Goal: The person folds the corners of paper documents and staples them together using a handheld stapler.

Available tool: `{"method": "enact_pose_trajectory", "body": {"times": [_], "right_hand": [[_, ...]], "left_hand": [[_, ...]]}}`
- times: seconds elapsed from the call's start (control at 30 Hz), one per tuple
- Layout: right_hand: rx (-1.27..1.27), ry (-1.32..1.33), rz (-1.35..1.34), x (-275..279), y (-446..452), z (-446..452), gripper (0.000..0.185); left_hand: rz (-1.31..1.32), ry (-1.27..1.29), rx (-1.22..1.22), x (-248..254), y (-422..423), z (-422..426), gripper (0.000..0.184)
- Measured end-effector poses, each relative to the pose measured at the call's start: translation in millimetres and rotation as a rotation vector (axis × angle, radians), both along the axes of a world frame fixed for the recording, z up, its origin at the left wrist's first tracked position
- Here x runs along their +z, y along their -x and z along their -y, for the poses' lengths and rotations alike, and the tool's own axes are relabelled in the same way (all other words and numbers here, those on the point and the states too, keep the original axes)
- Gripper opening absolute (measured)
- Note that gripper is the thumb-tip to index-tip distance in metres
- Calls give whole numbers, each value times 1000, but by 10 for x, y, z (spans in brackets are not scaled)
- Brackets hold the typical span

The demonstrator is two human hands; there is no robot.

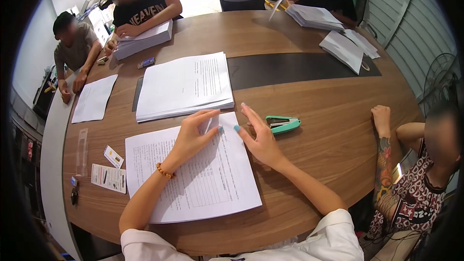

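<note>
My left hand [194, 134] is over the upper part of a printed stack of paper [208, 183], fingers stretched out and thumb apart. Across from it, my right hand [261, 140] is at the stack's upper right edge, its fingers spread too. Neither hand grips anything; whether the fingertips press on the sheets I cannot tell. A teal stapler [284, 124] lies on the wood just right of my right hand. Beyond my fingers sits a thicker pile of printed sheets [186, 84], slightly fanned at its edges.
Left on the table [314, 164] lie a packaging card [109, 178], a small white card [113, 157] and a clear plastic strip [82, 151]. Other people sit or stand around it, some with paper stacks [145, 41]. A tattooed forearm [385, 164] rests near the right edge.
</note>
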State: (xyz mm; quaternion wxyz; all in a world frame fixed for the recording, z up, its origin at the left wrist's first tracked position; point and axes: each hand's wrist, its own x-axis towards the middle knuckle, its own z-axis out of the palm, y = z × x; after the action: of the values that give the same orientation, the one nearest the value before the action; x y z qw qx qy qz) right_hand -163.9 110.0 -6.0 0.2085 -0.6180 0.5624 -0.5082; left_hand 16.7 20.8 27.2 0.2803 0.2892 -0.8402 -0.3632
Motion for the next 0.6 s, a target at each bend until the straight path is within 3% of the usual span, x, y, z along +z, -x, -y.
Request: {"method": "enact_pose_trajectory", "body": {"times": [0.03, 0.13, 0.27, 0.3, 0.33, 0.43, 0.6], "right_hand": [[43, -65, 109, 4, 14, 1, 56], [120, -166, 52, 56, 7, -45, 53], [94, -145, -12, -13, -34, -59, 50], [90, -134, 165, -63, -21, -36, 51], [88, -124, 341, -87, -13, -30, 53], [73, -168, 279, -47, 48, -67, 53], [83, -153, 177, -49, -85, -43, 52]], "left_hand": [[3, -3, 0, 52, -2, -5, 49], [167, -211, 32, 124, -2, 2, 46], [38, 44, 101, -9, -262, 199, 42], [36, 115, 170, -2, -400, 268, 42], [16, 2, 258, 49, -603, 310, 42], [-14, -151, 547, 120, -1298, 328, 41], [-272, -429, 677, -165, -1699, 96, 51]]}}
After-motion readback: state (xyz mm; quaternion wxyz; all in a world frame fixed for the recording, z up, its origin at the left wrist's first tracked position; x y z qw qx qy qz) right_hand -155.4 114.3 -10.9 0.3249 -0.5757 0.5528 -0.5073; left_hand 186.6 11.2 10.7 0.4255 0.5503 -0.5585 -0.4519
